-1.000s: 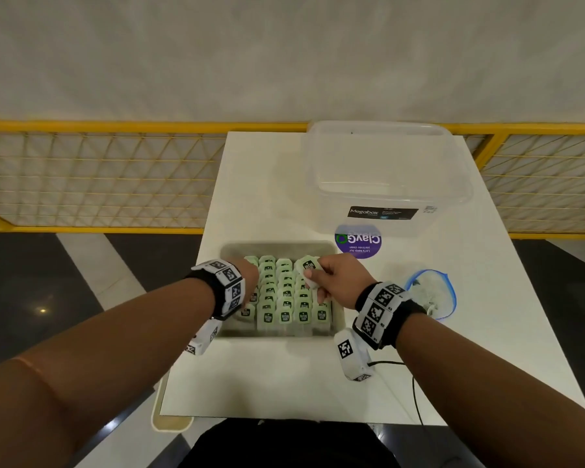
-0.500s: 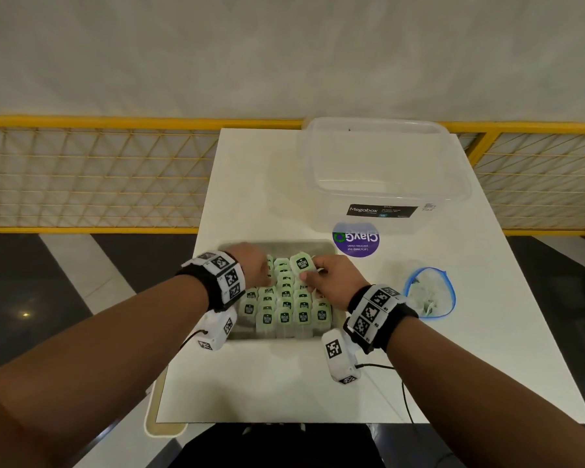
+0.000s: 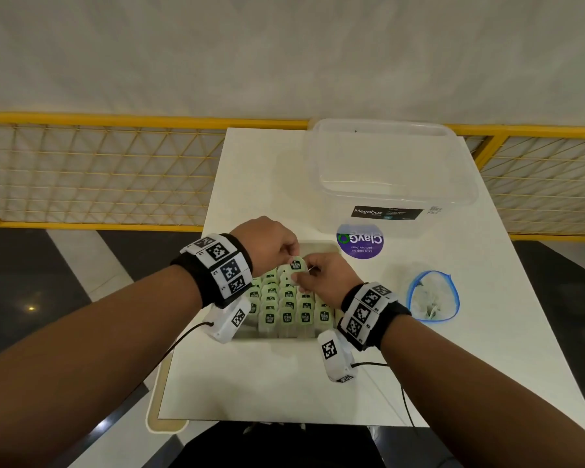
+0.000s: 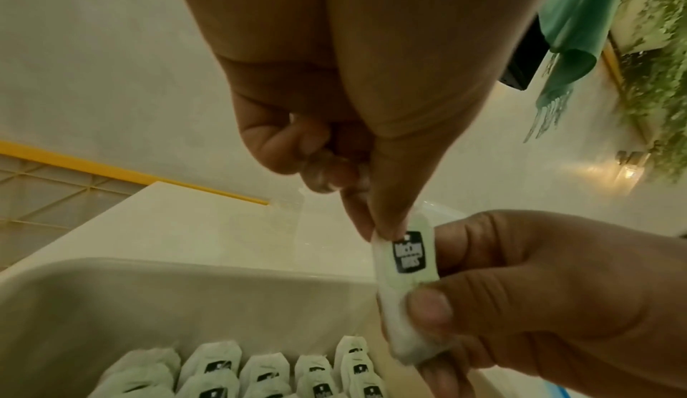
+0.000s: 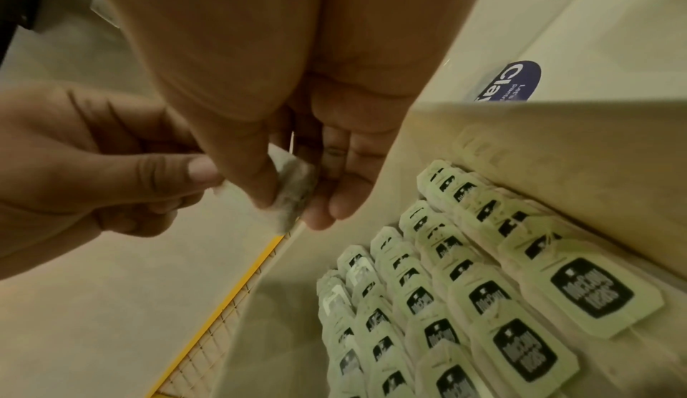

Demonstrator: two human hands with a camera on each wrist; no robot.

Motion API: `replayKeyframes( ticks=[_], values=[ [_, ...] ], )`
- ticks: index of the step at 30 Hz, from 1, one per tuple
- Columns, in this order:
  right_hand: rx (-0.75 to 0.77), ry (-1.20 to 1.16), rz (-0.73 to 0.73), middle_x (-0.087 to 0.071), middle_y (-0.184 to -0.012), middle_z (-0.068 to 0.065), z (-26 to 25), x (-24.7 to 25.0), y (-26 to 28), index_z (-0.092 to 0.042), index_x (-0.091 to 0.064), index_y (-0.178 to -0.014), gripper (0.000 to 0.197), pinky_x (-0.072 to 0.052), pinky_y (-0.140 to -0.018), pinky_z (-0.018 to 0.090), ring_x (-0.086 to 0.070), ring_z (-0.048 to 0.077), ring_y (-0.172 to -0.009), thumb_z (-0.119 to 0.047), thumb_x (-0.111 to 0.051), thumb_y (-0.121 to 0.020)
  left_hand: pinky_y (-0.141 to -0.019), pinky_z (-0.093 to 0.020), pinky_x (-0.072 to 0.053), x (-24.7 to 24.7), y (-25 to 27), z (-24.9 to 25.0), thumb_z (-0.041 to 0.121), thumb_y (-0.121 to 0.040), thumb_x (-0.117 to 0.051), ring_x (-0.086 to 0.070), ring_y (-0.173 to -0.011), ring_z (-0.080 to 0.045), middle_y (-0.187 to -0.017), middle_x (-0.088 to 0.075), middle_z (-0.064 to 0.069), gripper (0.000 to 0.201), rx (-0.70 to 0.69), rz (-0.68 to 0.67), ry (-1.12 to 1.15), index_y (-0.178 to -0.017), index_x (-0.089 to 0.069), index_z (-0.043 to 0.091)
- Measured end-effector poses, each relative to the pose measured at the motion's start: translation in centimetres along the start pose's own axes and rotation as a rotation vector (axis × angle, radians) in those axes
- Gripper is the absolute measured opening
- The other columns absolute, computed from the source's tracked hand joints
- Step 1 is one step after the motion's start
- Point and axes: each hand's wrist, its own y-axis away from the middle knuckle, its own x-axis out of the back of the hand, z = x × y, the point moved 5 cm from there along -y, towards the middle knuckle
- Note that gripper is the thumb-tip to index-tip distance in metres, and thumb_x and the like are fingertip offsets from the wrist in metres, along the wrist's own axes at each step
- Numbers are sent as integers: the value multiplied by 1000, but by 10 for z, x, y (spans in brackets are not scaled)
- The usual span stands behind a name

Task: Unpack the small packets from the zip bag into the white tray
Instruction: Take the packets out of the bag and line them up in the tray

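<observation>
One small pale-green packet (image 3: 297, 266) with a black label is held above the far end of the white tray (image 3: 322, 246). My left hand (image 3: 293, 257) pinches its top corner (image 4: 386, 235) between thumb and forefinger. My right hand (image 3: 302, 279) grips its lower part (image 5: 293, 190) with thumb and fingers. Rows of the same packets (image 3: 286, 309) stand upright in the tray (image 5: 557, 145), filling most of it (image 4: 260, 375). The zip bag (image 3: 433, 295), clear with a blue rim, lies open on the table to the right of the tray, with pale contents inside.
A clear lidded Megabox container (image 3: 389, 177) stands behind the tray, with a round purple sticker (image 3: 360, 243) on the table in front of it. A yellow mesh railing (image 3: 98, 170) runs past the table's far edge. Wrist-camera cables (image 3: 406, 400) trail over the near table edge.
My left hand has moved from the tray's left side rightward and taken the top of the packet that my right hand was holding. Both hands have shifted slightly toward the far end.
</observation>
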Motion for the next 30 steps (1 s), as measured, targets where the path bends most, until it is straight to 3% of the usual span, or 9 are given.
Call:
replayKeyframes(
  ticks=[5,11,14,17,19,21,26,28,30],
  values=[
    [33,48,148,-68,-94,-8,11,21,-5,-21,-65,-103,20,-48,-75,24,-55,0,-70,-23,-70,-83,-77,-29,-50,1,5,-20,23,-87,-57,-62,-86,-13,-92,-68,10,15,123,-54,-185,-93,-70,30],
    [-168,334,222,-52,-124,10,44,47,-7,-15,-50,-128,49,-45,-91,32,-56,23,-107,-23,-66,-83,-69,-24,-43,-55,14,-32,11,-82,-63,-57,-80,-12,-91,-67,7,18,145,-578,-475,-91,-75,22],
    [-282,317,136,-58,-124,12,63,41,-9,-14,-38,-137,63,-49,-93,37,-59,27,-109,-23,-66,-82,-69,-24,-49,-82,12,-39,10,-77,-69,-63,-78,-16,-86,-71,4,11,128,-754,-531,-73,-73,20],
    [-315,304,85,-69,-105,11,68,36,-10,-15,-36,-136,58,-51,-85,38,-63,29,-99,-18,-58,-83,-68,-36,-60,-100,-5,-67,18,-66,-69,-65,-60,-18,-65,-67,5,20,146,-675,-575,-50,-57,20],
    [-312,278,89,-68,-106,11,67,37,-9,-15,-38,-134,54,-53,-85,40,-64,30,-98,-16,-57,-84,-63,-33,-57,-109,-11,-81,19,-68,-67,-57,-54,-18,-58,-54,5,25,186,-613,-574,-56,-46,19],
    [-301,278,81,-68,-107,11,66,37,-9,-15,-39,-134,54,-54,-87,42,-64,30,-99,-15,-56,-83,-58,-27,-50,-105,-10,-77,19,-74,-66,-57,-59,-20,-67,-53,2,21,198,-579,-564,-67,-46,18],
    [-266,218,67,-69,-99,8,69,40,-8,-16,-38,-136,55,-56,-83,44,-67,28,-88,-17,-57,-85,-65,-37,-59,-110,-16,-78,23,-72,-66,-53,-55,-18,-64,-47,2,29,239,-588,-583,-61,-40,20],
    [-231,176,61,-69,-88,3,69,44,-5,-15,-36,-137,55,-56,-83,41,-66,24,-79,-21,-59,-87,-75,-36,-58,-106,-15,-73,26,-74,-68,-56,-66,-19,-80,-57,3,23,244,-622,-588,-70,-47,20],
    [-203,120,56,-69,-87,-1,70,54,2,-15,-38,-136,51,-55,-82,38,-66,22,-76,-26,-59,-91,-86,-37,-53,-110,-23,-79,33,-78,-69,-62,-91,-22,-110,-63,1,28,241,-595,-612,-101,-62,20]
  ],
)
